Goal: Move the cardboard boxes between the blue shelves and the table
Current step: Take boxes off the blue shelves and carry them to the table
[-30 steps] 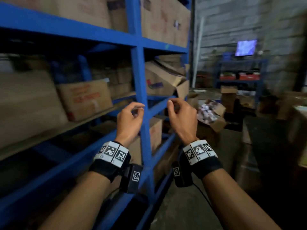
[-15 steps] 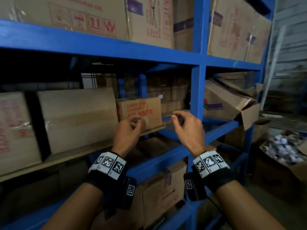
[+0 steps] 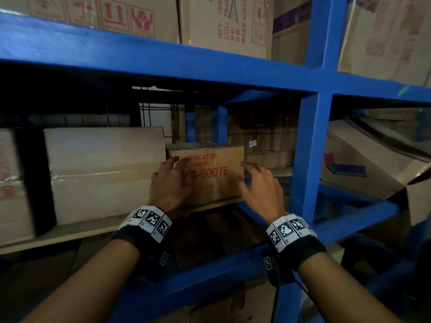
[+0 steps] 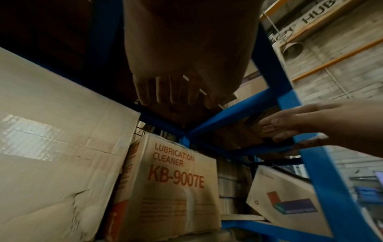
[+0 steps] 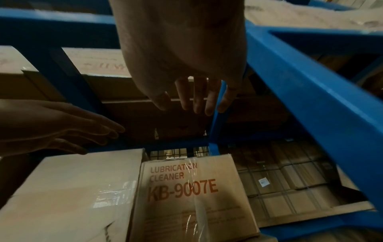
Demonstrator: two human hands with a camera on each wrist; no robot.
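A small cardboard box (image 3: 215, 173) printed "LUBRICATION CLEANER KB-9007E" in red stands on the middle level of the blue shelves (image 3: 310, 155); it also shows as the box (image 4: 176, 183) and the box (image 5: 186, 193) in the wrist views. My left hand (image 3: 171, 180) reaches in front of its left front corner with fingers straight and spread. My right hand (image 3: 260, 185) hovers by its right edge, fingers also straight. Both wrist views show gaps between the fingers and the box, so neither hand holds it.
A large pale taped box (image 3: 105, 173) stands tight against the small box's left side. A tilted open box (image 3: 363, 159) lies in the bay to the right past the blue upright. Printed cartons (image 3: 140, 15) fill the level above. A blue front rail (image 3: 210, 273) crosses under my wrists.
My view has closed in on the shelf. Both hands have gone from loosely curled in the air to straight-fingered and reached forward to either side of the small box.
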